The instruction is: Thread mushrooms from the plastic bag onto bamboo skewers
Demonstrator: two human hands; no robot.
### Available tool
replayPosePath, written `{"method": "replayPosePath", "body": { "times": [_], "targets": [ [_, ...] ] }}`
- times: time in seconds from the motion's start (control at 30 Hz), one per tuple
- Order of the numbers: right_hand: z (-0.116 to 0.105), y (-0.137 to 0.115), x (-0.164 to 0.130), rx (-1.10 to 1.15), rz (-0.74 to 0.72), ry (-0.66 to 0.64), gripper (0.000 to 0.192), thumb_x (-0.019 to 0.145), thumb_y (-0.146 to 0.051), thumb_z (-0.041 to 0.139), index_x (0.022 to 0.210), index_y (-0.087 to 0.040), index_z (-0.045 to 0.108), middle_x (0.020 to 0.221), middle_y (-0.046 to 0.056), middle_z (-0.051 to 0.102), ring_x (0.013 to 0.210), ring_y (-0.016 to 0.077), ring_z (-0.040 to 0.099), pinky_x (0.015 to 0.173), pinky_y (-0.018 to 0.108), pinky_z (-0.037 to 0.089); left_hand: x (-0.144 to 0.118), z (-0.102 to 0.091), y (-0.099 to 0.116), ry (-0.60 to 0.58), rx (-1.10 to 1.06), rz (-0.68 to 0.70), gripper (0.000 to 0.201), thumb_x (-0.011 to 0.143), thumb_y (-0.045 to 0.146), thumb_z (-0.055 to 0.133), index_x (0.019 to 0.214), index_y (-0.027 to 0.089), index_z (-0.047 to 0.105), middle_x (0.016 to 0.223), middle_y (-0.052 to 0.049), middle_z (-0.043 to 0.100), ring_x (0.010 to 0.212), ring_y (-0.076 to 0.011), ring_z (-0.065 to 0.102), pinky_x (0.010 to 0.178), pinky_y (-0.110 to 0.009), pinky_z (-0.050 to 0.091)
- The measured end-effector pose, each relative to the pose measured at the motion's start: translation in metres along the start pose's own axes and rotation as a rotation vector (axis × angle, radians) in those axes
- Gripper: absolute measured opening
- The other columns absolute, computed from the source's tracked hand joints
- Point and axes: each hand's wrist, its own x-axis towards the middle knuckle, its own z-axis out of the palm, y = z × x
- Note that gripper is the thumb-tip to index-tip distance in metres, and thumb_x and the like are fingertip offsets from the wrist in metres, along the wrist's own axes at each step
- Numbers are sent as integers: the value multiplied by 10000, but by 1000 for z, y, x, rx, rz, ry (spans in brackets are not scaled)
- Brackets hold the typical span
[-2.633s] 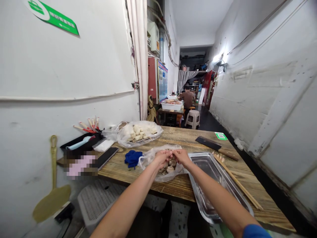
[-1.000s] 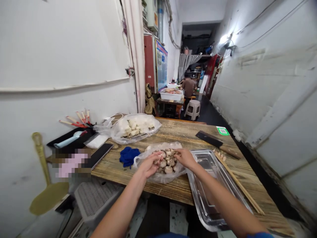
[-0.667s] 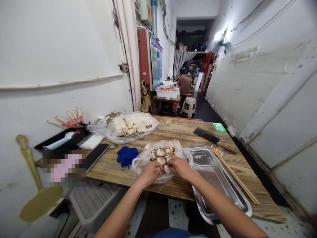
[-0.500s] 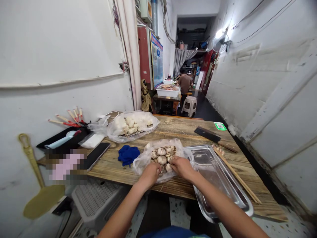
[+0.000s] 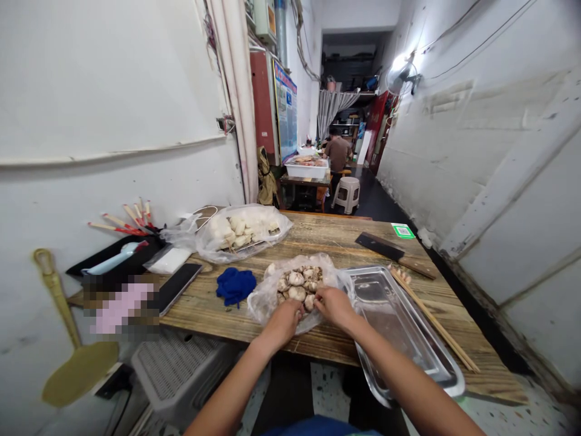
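Note:
A clear plastic bag (image 5: 272,297) lies open on the wooden table (image 5: 318,242), and pale brown mushrooms (image 5: 297,284) show inside it. My left hand (image 5: 284,318) and my right hand (image 5: 333,306) sit side by side at the bag's near edge. Their fingers are closed on the plastic rim, right beside the nearest mushrooms. Just right of my right hand lies an empty steel tray (image 5: 394,321), hanging partly over the table's front edge.
Bamboo skewers (image 5: 433,327) lie right of the tray, and a cleaver (image 5: 385,248) lies behind them. A blue cloth (image 5: 235,284), a phone (image 5: 175,287) and a second bag of white pieces (image 5: 242,230) are to the left. A seated person (image 5: 338,151) and a stool (image 5: 347,194) are far down the passage.
The bag was gathered shut under my hands at first. It now lies open with the mushrooms showing, and both hands have moved to its near edge.

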Motion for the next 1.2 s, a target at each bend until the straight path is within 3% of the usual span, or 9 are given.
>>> {"method": "replayPosePath", "body": {
  "times": [0.1, 0.27, 0.5, 0.6, 0.67, 0.77, 0.83, 0.97, 1.2],
  "targets": [
    [-2, 8, 3, 213, 27, 19, 133, 664, -239, 577, 761, -160, 621, 839, 73, 648, 845, 230, 578, 743, 309, 402, 0, 6, 0, -4, 33, 0, 163, 703, 89, 451, 779, 157, 578, 832, -83, 570, 818, -196, 516, 719, -276, 358],
    [-8, 12, 8, 594, 94, 4, 287, 758, -213, 387, 1010, -140, 504, 831, 62, 643, 710, 162, 617, 591, 276, 483, -5, 16, -3, 10, 185, 136, 200, 779, 116, 394, 857, 158, 574, 933, -100, 530, 893, -212, 463, 782, -322, 340],
    [-14, 5, 2, 1388, 200, -97, 341, 606, -182, 630, 915, -180, 486, 850, 26, 638, 780, 144, 625, 714, 288, 490, -16, 12, -12, 53, 171, 270, 315, 801, 158, 401, 1102, 187, 490, 1068, -99, 495, 1000, -208, 416, 907, -394, 297],
    [-9, 4, 2, 1291, 196, -48, 279, 635, -272, 621, 876, -180, 516, 844, 18, 631, 668, 125, 615, 568, 243, 495, -21, -2, -9, 47, 56, 306, 386, 756, 166, 475, 1140, 205, 485, 1135, -94, 497, 1079, -216, 387, 951, -392, 267],
    [-4, 4, 6, 1179, 184, 30, 254, 649, -292, 594, 862, -174, 524, 707, -14, 609, 514, 85, 553, 426, 176, 427, -21, -14, -6, 83, -68, 290, 364, 742, 175, 494, 1103, 210, 531, 1124, -88, 526, 1086, -213, 404, 957, -372, 270],
    [3, 1, 14, 1114, 176, 126, 219, 653, -275, 560, 841, -179, 502, 542, -71, 507, 359, 45, 403, 330, 147, 318, -11, -30, -2, 253, -300, 115, 240, 726, 241, 528, 940, 209, 631, 1003, -77, 606, 985, -209, 499, 901, -325, 340],
    [9, -5, 19, 1086, 166, 159, 224, 660, -273, 539, 856, -188, 475, 571, -68, 506, 364, 50, 409, 348, 161, 354, -1, -36, 2, 314, -453, -57, 215, 704, 309, 557, 861, 197, 651, 835, -63, 650, 820, -200, 568, 762, -288, 422],
    [17, -20, 23, 931, 101, 200, 309, 687, -264, 504, 985, -206, 446, 828, -3, 582, 552, 102, 551, 499, 217, 469, 19, -35, 14, 184, -733, -192, 293, 675, 373, 581, 854, 145, 623, 597, -24, 631, 507, -137, 550, 482, -218, 411],
    [12, -20, 17, 594, 42, 232, 214, 716, -273, 505, 898, -193, 584, 797, 25, 617, 699, 166, 561, 661, 268, 451, 31, -20, 19, 315, -850, -206, 174, 639, 276, 620, 731, 128, 633, 598, -19, 634, 533, -127, 560, 506, -210, 429]
  ]
}}
